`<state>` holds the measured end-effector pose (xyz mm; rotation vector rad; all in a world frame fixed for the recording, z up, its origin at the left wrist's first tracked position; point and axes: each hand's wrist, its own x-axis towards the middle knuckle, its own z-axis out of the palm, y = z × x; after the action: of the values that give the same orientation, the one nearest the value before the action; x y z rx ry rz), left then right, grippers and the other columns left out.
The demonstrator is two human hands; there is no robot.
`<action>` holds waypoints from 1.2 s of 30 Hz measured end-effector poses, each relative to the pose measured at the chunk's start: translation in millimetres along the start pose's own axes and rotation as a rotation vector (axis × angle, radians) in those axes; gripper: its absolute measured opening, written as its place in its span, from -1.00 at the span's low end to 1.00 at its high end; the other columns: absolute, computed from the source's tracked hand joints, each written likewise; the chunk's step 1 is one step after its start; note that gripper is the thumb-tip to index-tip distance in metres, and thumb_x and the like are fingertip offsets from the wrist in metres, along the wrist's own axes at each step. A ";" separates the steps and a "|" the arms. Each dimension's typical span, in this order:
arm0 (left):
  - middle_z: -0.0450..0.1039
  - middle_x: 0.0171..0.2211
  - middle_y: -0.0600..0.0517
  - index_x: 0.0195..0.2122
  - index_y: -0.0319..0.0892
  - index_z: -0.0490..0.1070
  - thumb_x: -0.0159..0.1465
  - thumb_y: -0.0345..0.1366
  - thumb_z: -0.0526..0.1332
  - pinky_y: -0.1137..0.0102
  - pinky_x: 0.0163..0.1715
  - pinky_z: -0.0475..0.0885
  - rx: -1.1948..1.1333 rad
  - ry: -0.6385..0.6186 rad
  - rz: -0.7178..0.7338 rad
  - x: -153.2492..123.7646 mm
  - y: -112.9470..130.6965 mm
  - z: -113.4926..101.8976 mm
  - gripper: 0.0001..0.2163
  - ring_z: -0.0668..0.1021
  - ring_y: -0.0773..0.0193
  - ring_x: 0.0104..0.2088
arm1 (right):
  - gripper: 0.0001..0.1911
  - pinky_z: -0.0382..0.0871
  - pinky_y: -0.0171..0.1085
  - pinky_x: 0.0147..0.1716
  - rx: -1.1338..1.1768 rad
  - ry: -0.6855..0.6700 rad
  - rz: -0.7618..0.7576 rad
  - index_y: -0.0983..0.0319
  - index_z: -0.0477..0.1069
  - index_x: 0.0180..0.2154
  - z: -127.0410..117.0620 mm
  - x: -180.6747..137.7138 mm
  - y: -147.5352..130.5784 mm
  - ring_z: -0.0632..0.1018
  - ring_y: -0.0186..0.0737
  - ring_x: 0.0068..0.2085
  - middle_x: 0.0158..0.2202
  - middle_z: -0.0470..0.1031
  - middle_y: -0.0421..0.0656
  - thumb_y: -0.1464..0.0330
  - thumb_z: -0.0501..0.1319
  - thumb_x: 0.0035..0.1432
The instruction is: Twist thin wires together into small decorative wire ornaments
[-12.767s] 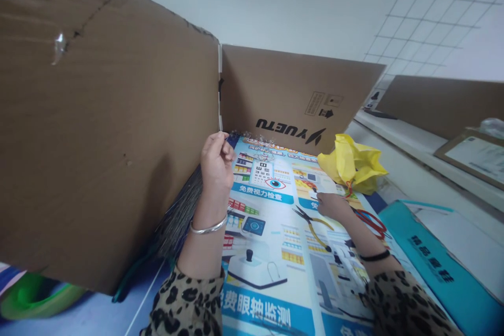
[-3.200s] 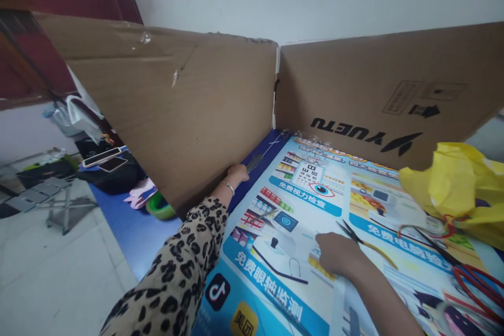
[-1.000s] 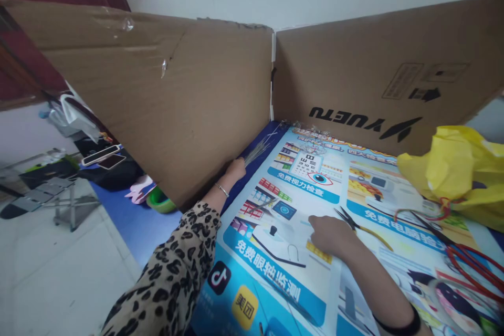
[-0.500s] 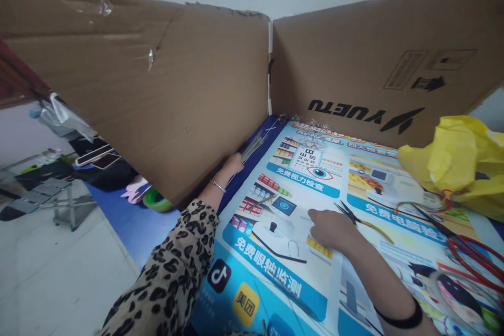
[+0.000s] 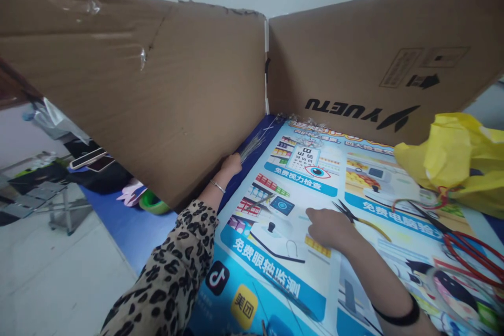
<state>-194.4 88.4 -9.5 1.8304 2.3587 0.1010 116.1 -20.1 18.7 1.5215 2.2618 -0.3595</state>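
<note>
My left hand (image 5: 231, 164), in a leopard-print sleeve with a silver bangle, is closed at the near end of a bundle of thin straight wires (image 5: 253, 147). The bundle lies on the blue strip along the foot of the left cardboard wall. My right hand (image 5: 331, 228) rests low over the printed poster (image 5: 334, 273), its fingers curled together; whatever is in them, if anything, is hidden. Just right of it lie small pliers (image 5: 362, 220) with yellow handles, jaws apart. Further right are red-handled scissors (image 5: 468, 254). More thin wires (image 5: 289, 294) lie on the near part of the poster.
Two cardboard walls (image 5: 165, 94) meet at the back corner. Small clear pieces (image 5: 311, 139) lie near it. On the right sits a yellow bag (image 5: 452, 157). Beyond the left wall are a green tape roll (image 5: 154, 203), phones (image 5: 100, 163) and a folding stool (image 5: 65, 210).
The view has shifted slightly. The wires by my left hand sit a little lower, and the hand stays beside them. My right hand keeps its curled pose over the poster.
</note>
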 end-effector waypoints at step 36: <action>0.50 -0.20 -0.16 -0.21 -0.24 0.37 0.01 -0.40 0.25 0.41 -0.26 0.40 -0.134 0.024 0.032 -3.6 -6.0 -16.8 -0.73 0.54 0.12 -0.17 | -0.65 0.27 -0.19 -0.36 -0.034 0.016 -0.014 0.24 0.36 -0.12 4.3 5.9 1.8 0.52 0.02 -0.16 -0.18 0.51 0.07 0.37 -0.02 0.06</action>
<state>-202.1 84.1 6.5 1.8140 2.2784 0.2797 116.6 -16.3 12.2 1.4971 2.2802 -0.3123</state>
